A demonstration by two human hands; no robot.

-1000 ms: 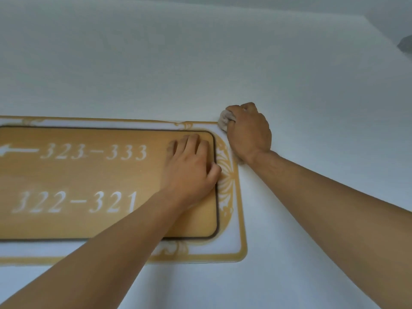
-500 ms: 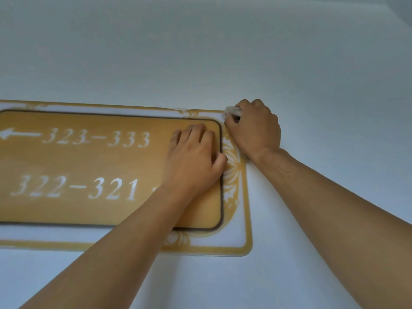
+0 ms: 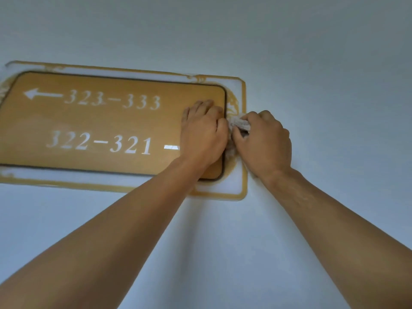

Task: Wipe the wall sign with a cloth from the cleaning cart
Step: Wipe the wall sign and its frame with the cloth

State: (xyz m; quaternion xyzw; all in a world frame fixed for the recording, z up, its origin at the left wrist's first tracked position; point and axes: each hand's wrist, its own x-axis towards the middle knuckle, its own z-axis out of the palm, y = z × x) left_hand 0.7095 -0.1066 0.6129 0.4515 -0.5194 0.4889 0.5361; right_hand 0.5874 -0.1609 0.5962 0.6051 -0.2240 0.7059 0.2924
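The wall sign (image 3: 107,123) is a gold panel with white room numbers and arrows, set in a white plate with a gold border. My left hand (image 3: 202,134) rests flat on the panel's right end, fingers together, holding nothing. My right hand (image 3: 265,143) is closed around a small pale cloth (image 3: 238,123) and presses it against the sign's right border, about halfway down. Most of the cloth is hidden inside the fist. The two hands touch at the thumbs.
Plain white wall (image 3: 312,63) surrounds the sign on all sides. Both forearms reach up from the lower edge of the view. The cleaning cart is out of sight.
My right hand with the cloth has slid down from the sign's top right corner to the middle of the right border. The view has shifted, showing more of the sign.
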